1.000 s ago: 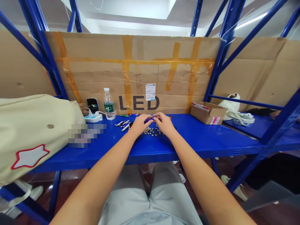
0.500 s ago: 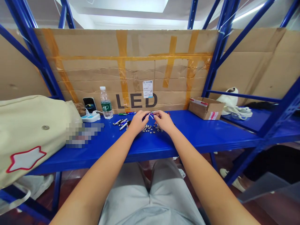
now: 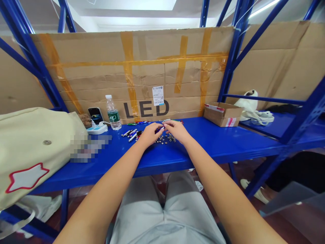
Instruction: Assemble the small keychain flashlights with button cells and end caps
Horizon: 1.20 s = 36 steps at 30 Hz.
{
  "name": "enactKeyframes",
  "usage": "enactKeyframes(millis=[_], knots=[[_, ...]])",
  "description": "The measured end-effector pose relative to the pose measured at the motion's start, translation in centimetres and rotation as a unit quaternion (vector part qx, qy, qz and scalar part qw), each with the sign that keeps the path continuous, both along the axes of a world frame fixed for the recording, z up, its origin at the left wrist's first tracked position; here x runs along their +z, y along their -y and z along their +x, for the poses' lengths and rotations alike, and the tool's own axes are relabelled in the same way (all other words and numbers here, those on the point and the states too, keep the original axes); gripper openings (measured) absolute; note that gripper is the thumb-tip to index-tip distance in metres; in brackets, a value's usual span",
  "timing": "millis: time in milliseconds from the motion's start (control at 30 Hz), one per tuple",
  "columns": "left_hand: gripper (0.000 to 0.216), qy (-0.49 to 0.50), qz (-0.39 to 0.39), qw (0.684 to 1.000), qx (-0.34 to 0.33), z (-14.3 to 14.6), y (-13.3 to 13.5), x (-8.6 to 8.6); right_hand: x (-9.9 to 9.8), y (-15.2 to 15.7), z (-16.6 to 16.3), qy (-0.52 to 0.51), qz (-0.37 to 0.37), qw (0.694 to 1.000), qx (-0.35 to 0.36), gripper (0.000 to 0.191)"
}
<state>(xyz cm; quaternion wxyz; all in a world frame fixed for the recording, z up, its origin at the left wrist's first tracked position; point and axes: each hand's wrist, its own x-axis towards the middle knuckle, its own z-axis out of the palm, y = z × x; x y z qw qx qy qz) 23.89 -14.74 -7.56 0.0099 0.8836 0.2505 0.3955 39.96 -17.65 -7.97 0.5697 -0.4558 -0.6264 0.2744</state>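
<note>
Over the blue table (image 3: 203,142), my left hand (image 3: 150,135) is closed around a small purple-blue metal tube (image 3: 159,129), its fingers covering most of it. My right hand (image 3: 178,131) pinches at the tube's right end, fingertips against those of the left. Whether a separate small part is in the right fingers is hidden. Just under and between both hands lie several small round silver discs (image 3: 172,138), like button cells. Left of my left hand is a loose pile of short silver, blue, black and red tubes (image 3: 132,135).
Colourful slim pens or tubes (image 3: 138,123) lie behind the hands. At the left stand a water bottle (image 3: 113,115), a phone (image 3: 95,115), a white power strip (image 3: 98,129) and a cream bag (image 3: 43,135). A cardboard box (image 3: 223,115) sits at the right, before a cardboard wall (image 3: 101,81).
My hands have drawn closer together; the gap between their fingertips, where a silver piece showed, has closed on the tube. The view has shifted slightly.
</note>
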Motion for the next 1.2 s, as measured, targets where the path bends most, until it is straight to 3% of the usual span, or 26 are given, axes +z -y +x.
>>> enactKeyframes(millis=[233,367,600,867,1000,1200], knots=[[0.017,0.026,-0.046,0.998,0.017,0.01,0.04,0.12,-0.15,-0.21,0.03,0.031,0.059,0.998,0.007,0.021],[0.026,0.052,-0.067,0.996,0.037,0.08,-0.11,-0.01,-0.11,-0.36,0.04,0.062,0.073,0.995,-0.009,0.028],[0.046,0.015,-0.034,0.997,0.064,-0.1,-0.51,-0.18,-0.52,-0.79,0.37,0.115,0.063,0.989,-0.063,0.029],[0.029,-0.017,0.01,0.998,0.062,-0.51,-0.42,0.16,-0.45,-0.34,0.37,0.134,0.028,0.989,-0.062,0.033],[0.023,0.007,-0.006,0.998,0.059,-0.37,-0.2,0.32,-0.52,-0.37,0.37,0.163,0.041,0.982,-0.085,0.026],[0.022,0.025,-0.072,0.995,0.068,-0.12,-0.02,0.51,-0.45,-0.41,0.47,0.26,0.133,0.953,-0.077,0.007]])
